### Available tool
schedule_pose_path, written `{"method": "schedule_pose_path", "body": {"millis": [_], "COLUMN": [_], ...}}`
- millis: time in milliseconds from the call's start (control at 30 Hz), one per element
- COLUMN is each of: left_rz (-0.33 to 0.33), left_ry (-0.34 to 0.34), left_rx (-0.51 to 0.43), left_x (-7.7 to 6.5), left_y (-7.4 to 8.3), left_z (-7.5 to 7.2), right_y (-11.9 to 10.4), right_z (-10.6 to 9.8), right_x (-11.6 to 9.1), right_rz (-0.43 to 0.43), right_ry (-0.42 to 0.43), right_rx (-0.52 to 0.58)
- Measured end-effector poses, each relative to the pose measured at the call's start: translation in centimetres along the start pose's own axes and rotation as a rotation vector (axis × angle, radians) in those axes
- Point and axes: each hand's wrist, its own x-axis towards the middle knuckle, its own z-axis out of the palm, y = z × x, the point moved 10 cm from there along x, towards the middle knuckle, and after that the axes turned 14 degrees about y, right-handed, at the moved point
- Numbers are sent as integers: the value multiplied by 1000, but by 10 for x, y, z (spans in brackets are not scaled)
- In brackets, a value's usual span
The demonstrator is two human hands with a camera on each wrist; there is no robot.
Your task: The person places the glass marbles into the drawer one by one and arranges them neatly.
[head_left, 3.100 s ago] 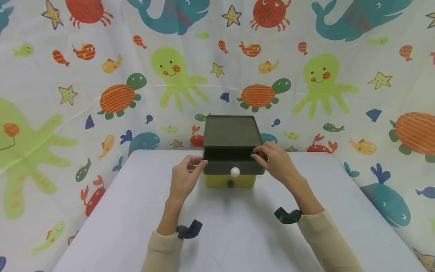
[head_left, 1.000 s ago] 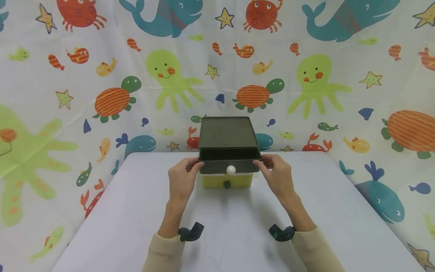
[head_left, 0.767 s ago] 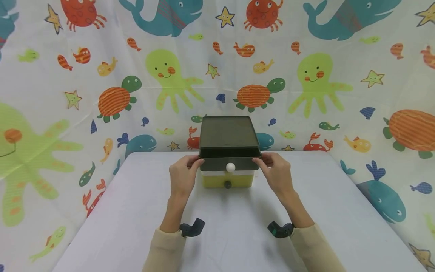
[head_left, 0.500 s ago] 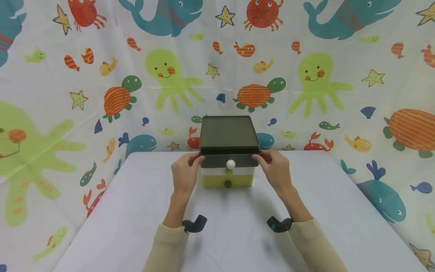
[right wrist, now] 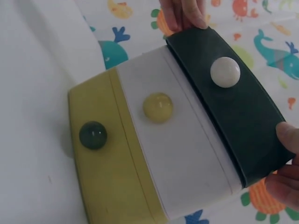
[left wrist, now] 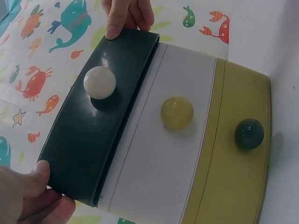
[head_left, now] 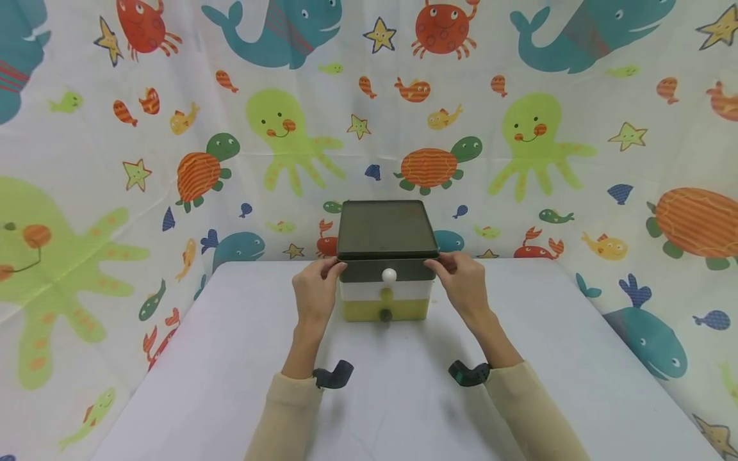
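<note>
A small chest with a dark green top stands at the table's far side. Its dark green top drawer has a white knob and sits almost flush under the lid. My left hand pinches the drawer's left end, thumb on the front face and fingers around the side. At the opposite end, my right hand grips the drawer in the same way. Below are a white drawer with a yellow knob and a yellow drawer with a dark green knob. The top drawer's inside is hidden.
The chest rests on a white table. Close behind it hangs a white cloth printed with sea animals. Each wrist wears a small black camera, one on the left and one on the right.
The top drawer has slid back into the chest, hiding its opening and uncovering the white drawer. Both hands moved with it; the right hand had earlier shifted from the drawer's inside to its front corner.
</note>
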Motion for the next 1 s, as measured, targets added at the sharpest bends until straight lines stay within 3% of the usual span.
{"method": "schedule_pose_path", "body": {"millis": [300,767,1000], "left_rz": [-5,25,-12], "left_ry": [39,44,-69], "left_rx": [5,-5,35], "left_x": [2,5,6], "left_y": [-2,-4,-8], "left_z": [2,6,12], "right_y": [5,8,12], "right_z": [5,9,10], "right_x": [4,6,6], "right_rz": [6,10,39], "right_ry": [18,27,-36], "right_rx": [9,22,-7]}}
